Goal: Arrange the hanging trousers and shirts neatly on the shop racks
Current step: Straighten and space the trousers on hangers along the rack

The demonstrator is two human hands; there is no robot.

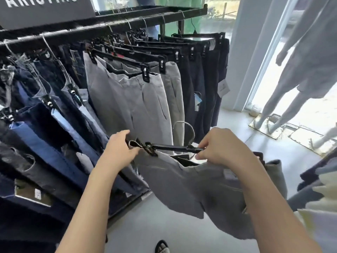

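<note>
One pair of grey trousers is off the rack, near the centre, clipped to one black hanger. The left hand curls round the hanger's left end and the waistband; the right hand pinches the right clip. Behind, the rack rail carries two grey pairs, about four navy pairs further right and crowded jeans left. A white mannequin stands far right.
</note>
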